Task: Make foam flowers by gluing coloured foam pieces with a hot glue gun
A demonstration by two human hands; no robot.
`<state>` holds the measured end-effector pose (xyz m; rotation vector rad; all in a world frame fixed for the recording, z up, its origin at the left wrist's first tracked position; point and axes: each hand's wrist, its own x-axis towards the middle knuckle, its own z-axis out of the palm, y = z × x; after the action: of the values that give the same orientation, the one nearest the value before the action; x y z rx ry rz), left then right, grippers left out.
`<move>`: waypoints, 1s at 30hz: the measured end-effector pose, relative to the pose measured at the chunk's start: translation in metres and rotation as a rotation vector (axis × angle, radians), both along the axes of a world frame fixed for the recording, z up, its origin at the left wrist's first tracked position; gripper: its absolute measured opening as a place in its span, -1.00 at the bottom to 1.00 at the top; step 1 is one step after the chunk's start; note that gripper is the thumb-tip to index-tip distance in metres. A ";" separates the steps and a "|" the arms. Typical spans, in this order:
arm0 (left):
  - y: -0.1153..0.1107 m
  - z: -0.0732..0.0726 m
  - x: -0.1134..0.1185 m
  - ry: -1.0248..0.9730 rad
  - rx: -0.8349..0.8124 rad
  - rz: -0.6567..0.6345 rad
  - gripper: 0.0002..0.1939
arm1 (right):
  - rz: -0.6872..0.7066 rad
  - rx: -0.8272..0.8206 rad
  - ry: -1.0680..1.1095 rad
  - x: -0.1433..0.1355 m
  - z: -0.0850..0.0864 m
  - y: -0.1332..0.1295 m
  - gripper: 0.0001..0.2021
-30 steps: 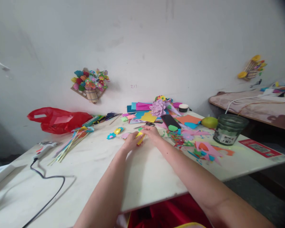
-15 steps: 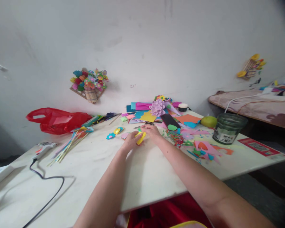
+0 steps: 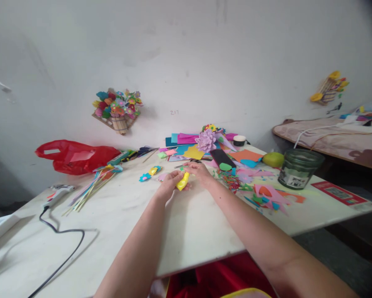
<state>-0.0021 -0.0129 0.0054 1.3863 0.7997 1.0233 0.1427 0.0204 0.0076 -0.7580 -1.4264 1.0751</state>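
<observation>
Yellow piece: a glossy yellow piece (image 3: 182, 182) sits between the two hands, close above the table (image 3: 201, 231).
Its direction: the long axis slants; one end points away from the person and a little right, the other back toward the person and a little left.
Left hand: the left hand (image 3: 169, 185) grasps the yellow piece, thumb along its near side.
Right hand: the right hand (image 3: 200, 171) has its fingertips bunched by a small green bit (image 3: 182, 168) at the far end; whether they pinch it I cannot tell.
Progress: the yellow piece looks shaped but unfinished, to my judgement, being handled at its tip; what is left on it does not show. Beyond the left hand, a blue flower (image 3: 145, 177) and a yellow flower (image 3: 155, 170) have their centres on and look complete.
Beyond the right hand: scissors (image 3: 198, 161), just past the fingers; then a dark phone (image 3: 223, 159) and a large lilac flower (image 3: 206, 141).
Right of the hands: coloured scraps (image 3: 271, 196), then a green jar (image 3: 300, 170).
Well left of the hands: a corded glue gun (image 3: 58, 196) and a red bag (image 3: 77, 159).
</observation>
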 end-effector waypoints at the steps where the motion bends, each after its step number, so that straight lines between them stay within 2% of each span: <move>1: 0.000 0.000 0.000 -0.016 -0.008 -0.001 -0.61 | -0.001 0.033 -0.022 0.001 0.001 0.000 -0.80; 6: 0.003 -0.001 0.001 -0.119 -0.066 0.012 -0.67 | -0.003 0.014 0.001 0.002 0.006 -0.002 -0.84; 10: 0.003 -0.002 0.002 -0.196 -0.122 -0.058 -0.70 | 0.093 -0.078 0.028 0.003 0.007 -0.003 -0.78; 13: 0.002 -0.002 0.003 -0.202 -0.151 -0.096 -0.72 | 0.113 -0.025 -0.012 0.005 0.006 -0.003 -0.82; 17: 0.002 -0.001 0.002 -0.192 -0.169 -0.055 -0.75 | 0.121 0.010 -0.065 0.008 0.005 -0.002 -0.79; 24: 0.006 -0.003 -0.003 -0.215 -0.147 0.000 -0.80 | 0.263 0.000 -0.091 0.011 0.007 -0.004 -0.81; 30: 0.001 0.000 0.001 -0.241 -0.175 -0.110 -0.72 | 0.238 -0.021 -0.072 0.011 0.008 -0.004 -0.82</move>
<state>-0.0012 -0.0124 0.0056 1.1214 0.6122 0.9884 0.1541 0.0162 0.0160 -0.6586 -1.5985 1.2561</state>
